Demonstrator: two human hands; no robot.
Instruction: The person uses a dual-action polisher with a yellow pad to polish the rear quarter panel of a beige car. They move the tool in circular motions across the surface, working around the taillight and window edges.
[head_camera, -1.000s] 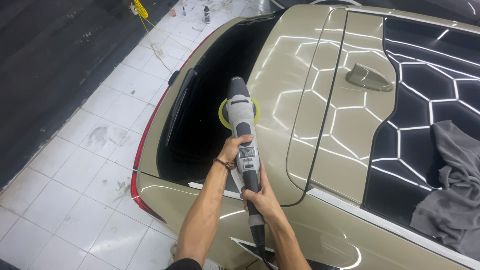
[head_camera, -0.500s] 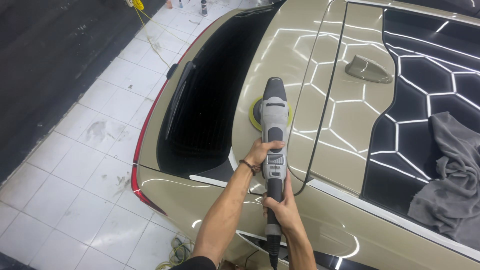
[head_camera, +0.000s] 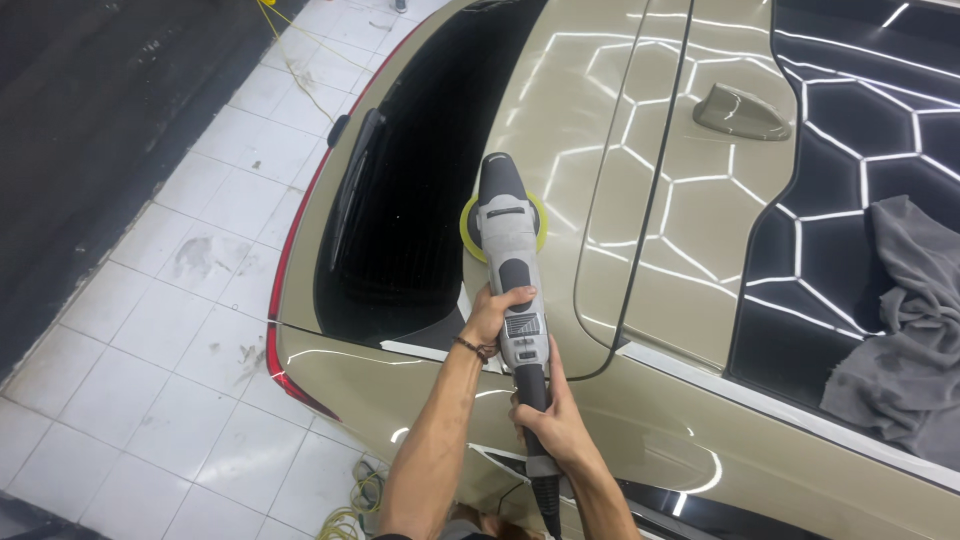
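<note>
Grey polisher (head_camera: 508, 250) (yellow pad) gripped by left hand (head_camera: 495, 315), right hand (head_camera: 550, 415).

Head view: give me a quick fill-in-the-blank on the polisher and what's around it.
1. The left hand and right hand both grip the grey ____.
2. The polisher has a round pad coloured ____.
3. A grey ____ lies crumpled on the dark glass roof.
4. The floor is laid with white ____.

Missing words: polisher; yellow; cloth; tiles
</note>
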